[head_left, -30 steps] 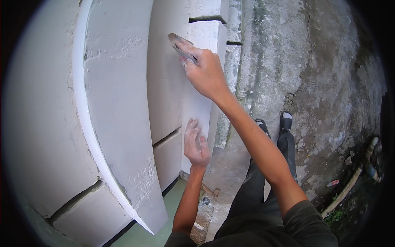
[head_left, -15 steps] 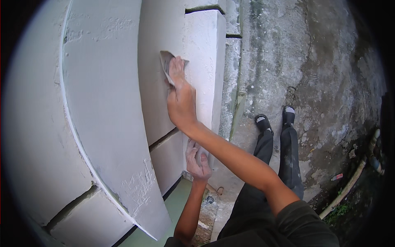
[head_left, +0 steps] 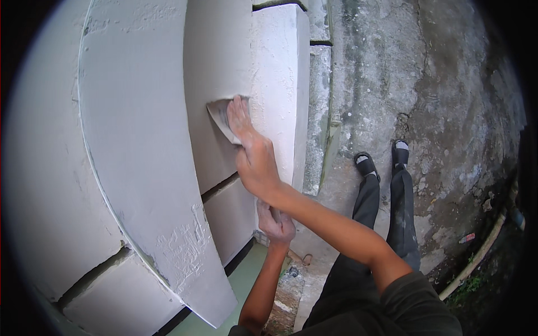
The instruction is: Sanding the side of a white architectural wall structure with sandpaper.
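My right hand [head_left: 254,147], fingers extended, holds a sheet [head_left: 219,115]; my left hand [head_left: 277,226] curls, contents unclear. The white ledge [head_left: 276,73] looks unfinished, rough.

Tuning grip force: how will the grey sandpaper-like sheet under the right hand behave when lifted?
Probably flexible but not limp: the sheet shows a bent, curved edge beside the right hand. Likely light, since its edge looks thin. It may slip a little: the fingers look dusted with pale powder.
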{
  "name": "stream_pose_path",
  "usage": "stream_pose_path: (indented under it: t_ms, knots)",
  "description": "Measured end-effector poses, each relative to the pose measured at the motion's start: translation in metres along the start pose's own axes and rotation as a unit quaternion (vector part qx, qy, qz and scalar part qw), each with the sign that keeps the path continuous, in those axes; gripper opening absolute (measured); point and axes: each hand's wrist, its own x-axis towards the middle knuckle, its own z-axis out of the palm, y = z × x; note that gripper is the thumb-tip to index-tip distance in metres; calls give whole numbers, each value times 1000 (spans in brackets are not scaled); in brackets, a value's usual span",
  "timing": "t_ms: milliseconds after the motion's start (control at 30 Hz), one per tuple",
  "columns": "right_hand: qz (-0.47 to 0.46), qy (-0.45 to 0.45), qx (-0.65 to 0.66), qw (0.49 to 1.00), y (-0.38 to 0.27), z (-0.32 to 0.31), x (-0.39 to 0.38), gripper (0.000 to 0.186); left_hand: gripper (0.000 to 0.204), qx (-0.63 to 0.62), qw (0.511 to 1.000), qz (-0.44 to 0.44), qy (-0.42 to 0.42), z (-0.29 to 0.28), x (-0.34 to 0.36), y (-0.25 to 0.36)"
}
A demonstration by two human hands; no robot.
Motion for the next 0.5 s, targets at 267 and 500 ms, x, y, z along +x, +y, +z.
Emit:
stream_pose_path:
  t_ms: [267,500]
  knots:
    - [22,60,-3,998,7,1,25,72,34,43,998,21,29,5,6,5]
    - [-1,91,-13,996,15,-7,60,72,42,19,998,42,52,17,14,14]
